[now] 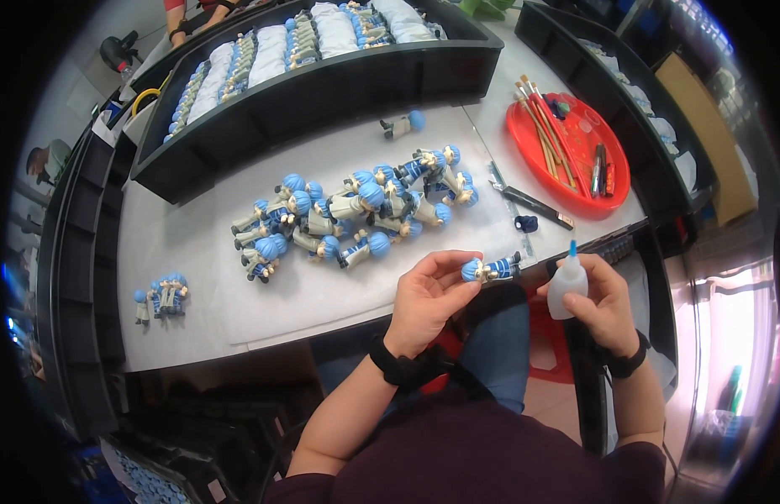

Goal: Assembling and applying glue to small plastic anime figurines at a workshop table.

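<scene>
My left hand (432, 296) pinches a small blue-haired figurine (497, 269) by its head, its legs pointing right. In my right hand (604, 307) is a white squeeze bottle (567, 288) with a thin blue tip pointing up, held upright a short way right of the figurine. Both hands are above the near edge of the white table (306, 315). Beyond my left hand lies a pile of similar figurines (356, 202) with blue hair and grey or blue-striped clothes. One lone figurine (404, 125) lies farther back.
A long black crate (323, 105) of figurines and white padding spans the back. At right sits a red oval tray (613, 160) with brushes and pens. A black cutter knife (537, 207) lies before it. A small figurine group (163, 296) stands at left. Black crates flank both sides.
</scene>
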Demonstrator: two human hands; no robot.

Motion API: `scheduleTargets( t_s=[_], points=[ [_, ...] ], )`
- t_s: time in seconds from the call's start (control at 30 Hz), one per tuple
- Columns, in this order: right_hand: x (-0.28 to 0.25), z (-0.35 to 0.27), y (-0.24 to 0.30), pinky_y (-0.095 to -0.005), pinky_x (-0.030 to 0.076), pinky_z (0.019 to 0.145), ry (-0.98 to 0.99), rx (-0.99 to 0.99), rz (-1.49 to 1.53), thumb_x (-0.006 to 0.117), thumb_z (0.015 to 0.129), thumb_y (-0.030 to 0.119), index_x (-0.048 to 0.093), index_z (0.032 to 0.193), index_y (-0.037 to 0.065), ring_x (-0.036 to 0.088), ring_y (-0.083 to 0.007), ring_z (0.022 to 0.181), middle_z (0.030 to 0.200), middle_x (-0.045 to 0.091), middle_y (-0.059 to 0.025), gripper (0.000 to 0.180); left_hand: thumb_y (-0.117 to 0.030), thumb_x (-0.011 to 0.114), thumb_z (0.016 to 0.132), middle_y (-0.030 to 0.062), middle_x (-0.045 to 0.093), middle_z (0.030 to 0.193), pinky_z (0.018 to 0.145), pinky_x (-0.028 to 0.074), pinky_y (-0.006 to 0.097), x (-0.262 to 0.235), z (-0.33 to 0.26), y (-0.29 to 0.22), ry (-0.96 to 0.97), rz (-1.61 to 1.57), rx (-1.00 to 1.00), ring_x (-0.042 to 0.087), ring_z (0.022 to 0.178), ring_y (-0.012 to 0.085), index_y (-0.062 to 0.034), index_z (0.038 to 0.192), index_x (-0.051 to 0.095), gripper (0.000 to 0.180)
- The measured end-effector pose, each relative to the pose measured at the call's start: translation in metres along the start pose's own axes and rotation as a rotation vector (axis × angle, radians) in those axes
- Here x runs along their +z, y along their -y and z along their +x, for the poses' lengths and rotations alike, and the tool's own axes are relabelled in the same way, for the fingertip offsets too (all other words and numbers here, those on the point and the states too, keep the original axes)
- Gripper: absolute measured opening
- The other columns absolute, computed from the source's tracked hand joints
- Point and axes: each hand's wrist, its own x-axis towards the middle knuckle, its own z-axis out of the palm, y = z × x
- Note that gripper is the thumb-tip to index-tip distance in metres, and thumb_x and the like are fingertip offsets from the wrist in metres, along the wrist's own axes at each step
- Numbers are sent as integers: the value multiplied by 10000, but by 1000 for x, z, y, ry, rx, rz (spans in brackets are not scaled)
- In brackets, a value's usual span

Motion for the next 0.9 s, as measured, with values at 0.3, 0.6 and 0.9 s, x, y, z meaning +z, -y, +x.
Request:
scheduleTargets(
  t_s=[0.3, 0.6, 0.9],
  points=[
    [1, 4, -5, -246, 427, 732, 111, -21, -267, 635, 749, 125, 530, 1058, -4, 535, -122, 829, 929, 569, -66, 351, 93, 573, 741, 151, 530, 1083, 860, 438, 278, 1, -1, 1, 27, 12, 14, 538, 977, 176, 50, 1060, 470, 338],
    [18, 0, -5, -257, 444, 663, 124, -46, -403, 640, 728, 146, 566, 996, -16, 572, -167, 748, 843, 588, -106, 322, 88, 601, 724, 138, 546, 1055, 852, 443, 268, 8, -1, 0, -46, 12, -1, 544, 961, 170, 58, 1057, 488, 353],
    [17, 1, -2, -275, 454, 649, 93, -102, -517, 642, 706, 147, 576, 972, -15, 588, -215, 714, 801, 593, -133, 319, 122, 602, 702, 131, 551, 995, 820, 469, 270, 11, 1, 6, -91, 36, 72, 561, 905, 159, 50, 996, 491, 323]
  ],
)
